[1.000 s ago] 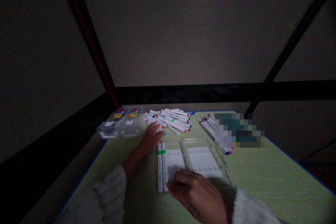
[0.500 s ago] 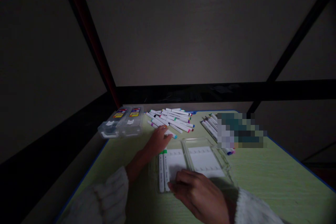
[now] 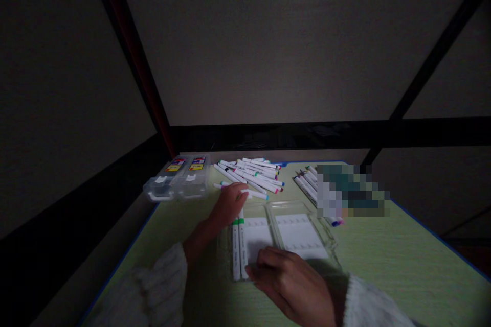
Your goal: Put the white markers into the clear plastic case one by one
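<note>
My left hand [image 3: 229, 204] is closed around a white marker [image 3: 255, 194] with a teal end, lifted just above the far edge of an open clear marker case [image 3: 295, 214]. Two white markers [image 3: 238, 248] with green bands lie side by side in the case's left half. My right hand [image 3: 291, 281] rests on the case's near edge, its fingers spread flat and holding nothing. A loose pile of white markers [image 3: 253, 171] with coloured caps lies behind the case on the green table [image 3: 402, 260].
Two closed clear cases [image 3: 178, 179] with coloured labels sit at the table's far left corner. Another row of markers [image 3: 307, 184] lies at the far right beside a blurred patch. Dark bars and a wall stand behind the table.
My left hand has drawn a teal-ended marker out of the pile and moved it right and nearer, toward the open case. My right hand has stayed on the case.
</note>
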`<move>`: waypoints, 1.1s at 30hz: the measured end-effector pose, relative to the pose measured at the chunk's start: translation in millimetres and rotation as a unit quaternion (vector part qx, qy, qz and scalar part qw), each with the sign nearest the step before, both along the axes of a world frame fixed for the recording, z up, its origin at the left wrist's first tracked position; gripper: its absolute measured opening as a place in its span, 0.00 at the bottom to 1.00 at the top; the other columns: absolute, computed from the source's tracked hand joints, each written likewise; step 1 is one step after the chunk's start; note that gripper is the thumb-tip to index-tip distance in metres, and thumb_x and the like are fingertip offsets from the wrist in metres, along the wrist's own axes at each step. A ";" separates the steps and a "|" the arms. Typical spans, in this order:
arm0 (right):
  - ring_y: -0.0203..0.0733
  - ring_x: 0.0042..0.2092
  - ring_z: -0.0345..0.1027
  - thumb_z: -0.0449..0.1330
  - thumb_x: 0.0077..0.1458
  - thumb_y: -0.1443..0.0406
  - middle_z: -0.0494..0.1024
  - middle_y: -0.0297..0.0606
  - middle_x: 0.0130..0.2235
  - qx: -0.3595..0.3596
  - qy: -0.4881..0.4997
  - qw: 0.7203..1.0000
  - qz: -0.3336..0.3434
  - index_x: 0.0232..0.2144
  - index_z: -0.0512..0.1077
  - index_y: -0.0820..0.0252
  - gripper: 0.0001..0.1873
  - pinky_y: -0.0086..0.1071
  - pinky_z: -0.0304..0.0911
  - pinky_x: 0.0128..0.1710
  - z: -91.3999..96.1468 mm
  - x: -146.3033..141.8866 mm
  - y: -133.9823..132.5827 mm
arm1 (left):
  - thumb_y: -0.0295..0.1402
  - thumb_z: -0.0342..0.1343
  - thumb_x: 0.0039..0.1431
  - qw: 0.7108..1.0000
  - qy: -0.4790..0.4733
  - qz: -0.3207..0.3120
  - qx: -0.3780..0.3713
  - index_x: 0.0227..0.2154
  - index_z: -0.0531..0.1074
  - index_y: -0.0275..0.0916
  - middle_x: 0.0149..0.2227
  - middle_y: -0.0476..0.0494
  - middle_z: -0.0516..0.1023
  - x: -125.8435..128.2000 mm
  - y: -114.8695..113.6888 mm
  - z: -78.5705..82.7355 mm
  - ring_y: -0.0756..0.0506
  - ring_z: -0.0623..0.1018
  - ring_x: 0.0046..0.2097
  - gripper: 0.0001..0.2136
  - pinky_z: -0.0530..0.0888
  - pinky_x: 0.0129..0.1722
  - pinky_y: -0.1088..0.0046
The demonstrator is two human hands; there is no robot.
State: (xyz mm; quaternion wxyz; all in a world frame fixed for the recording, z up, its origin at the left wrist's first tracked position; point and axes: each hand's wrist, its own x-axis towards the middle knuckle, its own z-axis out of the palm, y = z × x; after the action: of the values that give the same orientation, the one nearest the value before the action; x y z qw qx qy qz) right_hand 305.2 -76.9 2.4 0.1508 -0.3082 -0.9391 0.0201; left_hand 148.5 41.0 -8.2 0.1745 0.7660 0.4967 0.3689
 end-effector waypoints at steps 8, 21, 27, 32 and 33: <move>0.33 0.28 0.63 0.50 0.56 0.67 0.69 0.32 0.25 0.002 0.015 1.000 -0.001 0.24 0.68 0.59 0.12 0.26 0.54 0.26 3.2 1.1 -1.0 | 0.20 0.48 0.44 0.997 0.037 0.044 0.047 0.30 0.72 0.35 0.35 0.44 0.73 -25.1 9.5 -0.4 0.46 0.71 0.41 0.11 0.67 0.45 0.66; 0.34 0.29 0.63 0.49 0.56 0.67 0.68 0.31 0.26 0.000 -0.002 1.000 0.002 0.24 0.67 0.59 0.12 0.27 0.54 0.27 0.3 1.1 -0.1 | 0.19 0.47 0.43 0.987 0.124 0.074 0.063 0.33 0.66 0.35 0.36 0.43 0.66 -37.0 12.4 -15.2 0.45 0.66 0.41 0.12 0.65 0.45 0.65; 0.34 0.29 0.63 0.49 0.56 0.67 0.69 0.32 0.25 -0.006 -0.003 1.000 -0.003 0.24 0.68 0.59 0.12 0.26 0.54 0.27 0.9 0.9 -1.2 | 0.20 0.46 0.46 0.984 0.156 0.072 0.051 0.31 0.64 0.36 0.36 0.42 0.66 -37.0 11.1 -16.6 0.44 0.66 0.42 0.09 0.65 0.45 0.65; 0.34 0.29 0.63 0.49 0.56 0.67 0.69 0.32 0.26 -0.016 0.001 1.000 -0.002 0.24 0.68 0.59 0.11 0.27 0.54 0.27 1.7 0.4 -0.8 | 0.21 0.46 0.47 0.986 0.156 0.059 0.023 0.28 0.66 0.36 0.33 0.43 0.68 -38.3 13.5 -16.4 0.46 0.67 0.39 0.07 0.65 0.43 0.67; 0.34 0.29 0.63 0.49 0.56 0.67 0.69 0.32 0.26 -0.018 0.001 1.000 -0.005 0.24 0.68 0.59 0.12 0.27 0.54 0.27 1.5 0.3 -0.7 | 0.22 0.46 0.47 0.986 0.155 0.052 0.019 0.28 0.67 0.35 0.33 0.43 0.69 -38.3 13.7 -15.8 0.46 0.68 0.39 0.06 0.66 0.43 0.67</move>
State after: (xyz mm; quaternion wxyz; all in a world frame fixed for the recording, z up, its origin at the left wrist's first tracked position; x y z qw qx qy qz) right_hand 305.5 -77.6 3.9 0.1465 -0.3159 -0.9367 0.0365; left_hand 110.2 54.6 -23.9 0.0617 0.7902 0.5499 0.2633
